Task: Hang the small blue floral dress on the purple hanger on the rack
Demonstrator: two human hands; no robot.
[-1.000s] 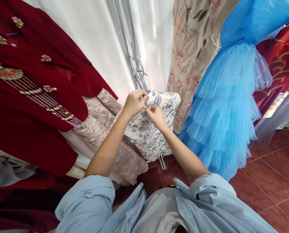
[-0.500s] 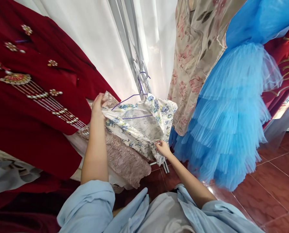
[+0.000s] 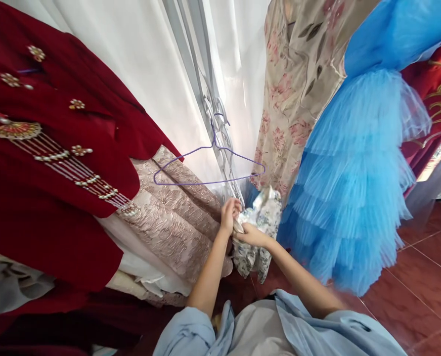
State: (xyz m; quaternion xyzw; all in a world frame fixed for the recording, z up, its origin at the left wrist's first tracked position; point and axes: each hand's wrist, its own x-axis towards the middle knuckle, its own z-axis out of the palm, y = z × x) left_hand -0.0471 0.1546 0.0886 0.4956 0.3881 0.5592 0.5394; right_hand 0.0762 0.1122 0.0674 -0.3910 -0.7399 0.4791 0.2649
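Observation:
A white blouse with blue flowers (image 3: 268, 212) hangs bunched in front of me, below the hanger. My right hand (image 3: 253, 234) is closed on its gathered cloth. Close beside it, my left hand (image 3: 231, 214) has its fingers curled at the blouse's left edge; whether they grip the cloth is hard to make out. Above both hands a purple wire hanger (image 3: 209, 183) hangs bare from a chain of white hooks (image 3: 226, 168) on a grey metal stand.
On the left hang a dark red jacket with beaded flowers (image 3: 83, 163) and a pink embroidered garment (image 3: 168, 222). To the right are a beige floral dress (image 3: 280, 113) and a tiered blue tulle dress (image 3: 346, 173). White curtain (image 3: 131, 59) covers the back; red tiles (image 3: 424, 267) form the floor.
The blouse has come off the purple hanger and is now lower and bunched up. My left hand has moved right and down to meet my right hand.

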